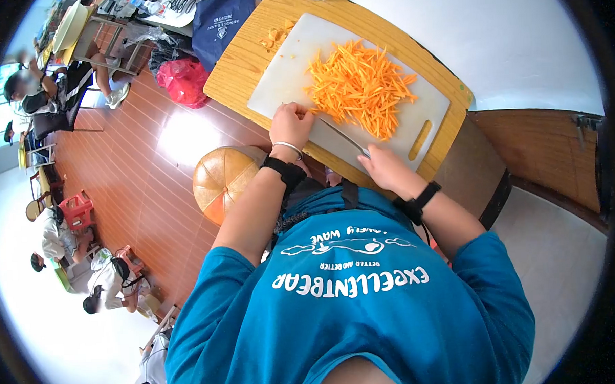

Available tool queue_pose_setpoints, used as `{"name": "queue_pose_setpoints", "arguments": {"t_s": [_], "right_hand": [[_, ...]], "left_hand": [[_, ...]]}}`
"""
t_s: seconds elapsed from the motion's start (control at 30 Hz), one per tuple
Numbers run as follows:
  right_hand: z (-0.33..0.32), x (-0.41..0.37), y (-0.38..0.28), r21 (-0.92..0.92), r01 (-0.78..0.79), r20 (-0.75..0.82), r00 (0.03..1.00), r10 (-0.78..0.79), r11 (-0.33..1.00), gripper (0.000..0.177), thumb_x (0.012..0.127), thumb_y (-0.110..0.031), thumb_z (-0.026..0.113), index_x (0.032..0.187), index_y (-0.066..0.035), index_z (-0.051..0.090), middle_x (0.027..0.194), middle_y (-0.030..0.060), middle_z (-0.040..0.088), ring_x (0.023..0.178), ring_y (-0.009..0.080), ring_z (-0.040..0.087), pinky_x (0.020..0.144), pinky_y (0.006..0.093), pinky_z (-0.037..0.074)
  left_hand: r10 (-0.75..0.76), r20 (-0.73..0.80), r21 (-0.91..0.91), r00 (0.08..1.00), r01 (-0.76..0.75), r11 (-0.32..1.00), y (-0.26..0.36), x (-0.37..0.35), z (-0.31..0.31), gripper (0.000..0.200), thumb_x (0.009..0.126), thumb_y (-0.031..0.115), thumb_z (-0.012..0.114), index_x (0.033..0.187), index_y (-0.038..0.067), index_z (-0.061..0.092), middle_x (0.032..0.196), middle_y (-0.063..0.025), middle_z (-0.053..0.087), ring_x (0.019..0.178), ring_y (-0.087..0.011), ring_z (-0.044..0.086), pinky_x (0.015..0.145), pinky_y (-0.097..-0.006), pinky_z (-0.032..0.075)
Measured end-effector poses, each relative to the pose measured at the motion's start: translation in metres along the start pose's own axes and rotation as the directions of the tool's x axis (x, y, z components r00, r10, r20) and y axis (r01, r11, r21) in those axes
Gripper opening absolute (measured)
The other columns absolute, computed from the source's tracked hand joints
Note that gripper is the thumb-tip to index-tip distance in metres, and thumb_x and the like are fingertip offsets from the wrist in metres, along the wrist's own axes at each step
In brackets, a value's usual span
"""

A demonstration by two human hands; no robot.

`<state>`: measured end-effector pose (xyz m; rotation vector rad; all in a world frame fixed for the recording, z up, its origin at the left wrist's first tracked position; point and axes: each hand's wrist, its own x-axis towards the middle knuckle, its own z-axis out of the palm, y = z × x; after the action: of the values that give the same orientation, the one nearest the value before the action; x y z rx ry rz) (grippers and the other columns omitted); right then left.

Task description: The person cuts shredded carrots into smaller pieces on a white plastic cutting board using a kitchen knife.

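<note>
Right hand [386, 166] clamped on the knife [343, 135], blade angling toward my curled-shut left hand [291, 125]; carrot strips [361, 85] just past it.

Shared workrm: wood floor [151, 170], seated ppl [26, 93], stools [78, 208], cutting board [283, 78].

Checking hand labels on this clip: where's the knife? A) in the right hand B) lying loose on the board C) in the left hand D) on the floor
A: the right hand grips the handle of the knife, with the blade lying across the white cutting board next to the carrot strips. The left hand rests curled at the blade's far end.
</note>
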<state>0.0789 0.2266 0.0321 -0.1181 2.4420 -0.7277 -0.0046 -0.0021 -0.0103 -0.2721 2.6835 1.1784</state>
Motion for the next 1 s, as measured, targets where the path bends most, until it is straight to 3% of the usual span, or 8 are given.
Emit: {"name": "queue_pose_setpoints", "arguments": {"t_s": [0.13,0.23,0.33,0.4,0.83,0.93,1.0], "right_hand": [[-0.007,-0.022,0.014,0.079,-0.011,-0.066,0.998,0.016,0.997,0.037,0.097,-0.035,0.052,0.09,0.001,0.052,0.08,0.0269,0.062,0.077,0.0462,0.06,0.067,0.0522,0.046],[-0.01,-0.031,0.019,0.143,-0.041,-0.072,0.996,0.052,0.989,0.037,0.097,-0.036,0.052,0.09,0.001,0.051,0.08,0.0271,0.062,0.076,0.0461,0.06,0.066,0.0517,0.046],[-0.007,-0.032,0.024,0.192,-0.037,-0.114,0.992,0.06,0.981,0.037,0.096,-0.035,0.053,0.09,0.001,0.051,0.079,0.027,0.061,0.076,0.0451,0.06,0.065,0.0497,0.046],[-0.004,-0.029,0.026,0.226,-0.008,-0.166,0.985,0.047,0.974,0.036,0.096,-0.033,0.054,0.088,0.002,0.049,0.079,0.0262,0.059,0.076,0.0435,0.059,0.064,0.0463,0.045],[-0.009,-0.024,0.024,0.26,0.008,-0.197,0.979,0.045,0.965,0.037,0.097,-0.035,0.053,0.093,0.002,0.053,0.082,0.0256,0.062,0.078,0.0424,0.061,0.066,0.0462,0.047],[-0.01,-0.022,0.022,0.257,0.014,-0.199,0.979,0.039,0.966,0.039,0.096,-0.037,0.052,0.093,0.001,0.053,0.085,0.0265,0.063,0.081,0.0446,0.062,0.067,0.0495,0.048],[-0.015,-0.022,0.016,0.256,0.006,-0.185,0.982,0.043,0.967,0.038,0.096,-0.037,0.053,0.092,0.001,0.054,0.085,0.0257,0.064,0.081,0.0442,0.062,0.068,0.0498,0.048]], "left_hand": [[0.014,0.054,0.034,0.998,-0.016,0.999,0.007,0.001,-0.005,0.02,0.078,0.021,0.065,0.093,0.007,0.069,0.09,-0.014,0.063,0.088,-0.0314,0.062,0.079,-0.0391,0.05],[0.183,0.002,0.158,0.983,-0.181,0.971,0.017,-0.006,-0.008,0.018,0.079,0.021,0.064,0.091,0.009,0.07,0.094,-0.0131,0.063,0.091,-0.0323,0.061,0.082,-0.0403,0.05],[0.362,0.11,0.241,0.926,-0.378,0.894,0.034,-0.01,-0.008,0.016,0.08,0.021,0.063,0.09,0.009,0.069,0.095,-0.0127,0.062,0.094,-0.0326,0.06,0.083,-0.0416,0.05],[0.365,0.13,0.272,0.922,-0.387,0.881,0.036,-0.006,0.003,0.015,0.08,0.02,0.063,0.086,0.008,0.069,0.093,-0.0136,0.062,0.092,-0.0339,0.06,0.081,-0.0425,0.05],[0.408,0.207,0.282,0.889,-0.454,0.846,0.048,-0.008,0.01,0.012,0.077,0.018,0.065,0.082,0.007,0.068,0.088,-0.0139,0.061,0.092,-0.0345,0.058,0.081,-0.0436,0.049],[0.491,0.155,0.115,0.858,-0.509,0.853,0.038,-0.003,0.007,0.013,0.077,0.015,0.067,0.086,0.006,0.07,0.083,-0.0137,0.065,0.083,-0.0301,0.062,0.075,-0.0391,0.051],[0.305,0.106,-0.023,0.947,-0.304,0.952,0.031,-0.005,-0.008,0.014,0.079,0.013,0.068,0.088,0.003,0.07,0.079,-0.0123,0.067,0.074,-0.0239,0.064,0.068,-0.0345,0.052]]}}
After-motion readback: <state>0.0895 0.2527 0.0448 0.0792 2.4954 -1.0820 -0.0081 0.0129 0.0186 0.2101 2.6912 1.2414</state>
